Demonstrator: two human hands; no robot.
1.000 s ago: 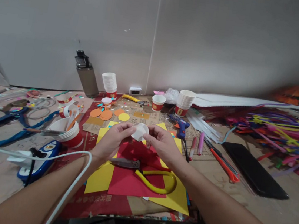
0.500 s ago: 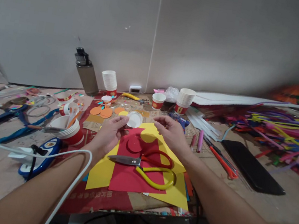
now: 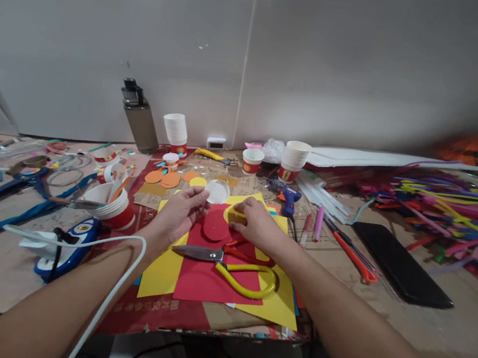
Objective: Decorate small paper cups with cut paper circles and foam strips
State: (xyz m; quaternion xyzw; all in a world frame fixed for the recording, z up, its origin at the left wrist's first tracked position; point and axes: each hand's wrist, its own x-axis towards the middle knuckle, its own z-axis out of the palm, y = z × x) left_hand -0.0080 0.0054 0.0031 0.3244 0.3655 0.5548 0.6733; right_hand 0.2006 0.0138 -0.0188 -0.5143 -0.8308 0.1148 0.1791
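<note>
My left hand [image 3: 184, 210] pinches a shallow white round piece [image 3: 218, 192], which looks like the cut-off bottom of a paper cup. Close beside it, my right hand [image 3: 253, 220] has its fingers curled at the right edge of a red paper circle [image 3: 216, 225], which looks slightly raised above the red sheet [image 3: 217, 289]. Scissors [image 3: 229, 270] with one red and one yellow handle lie on that sheet, blades pointing left. Beneath are yellow sheets [image 3: 162, 269]. Behind my right hand's fingers shows a yellow circle [image 3: 236, 215].
Orange circles [image 3: 170, 179], paper cup stacks [image 3: 175, 127] and a bottle [image 3: 139, 122] stand or lie toward the wall. A blue glue gun [image 3: 290, 198], a box cutter [image 3: 357, 259] and a black phone [image 3: 403, 266] are on the right. A white cable [image 3: 119, 278] crosses my left forearm.
My right hand has come down and left from the air to the red circle, and its fingers have closed at the edge. The left hand still holds the white piece.
</note>
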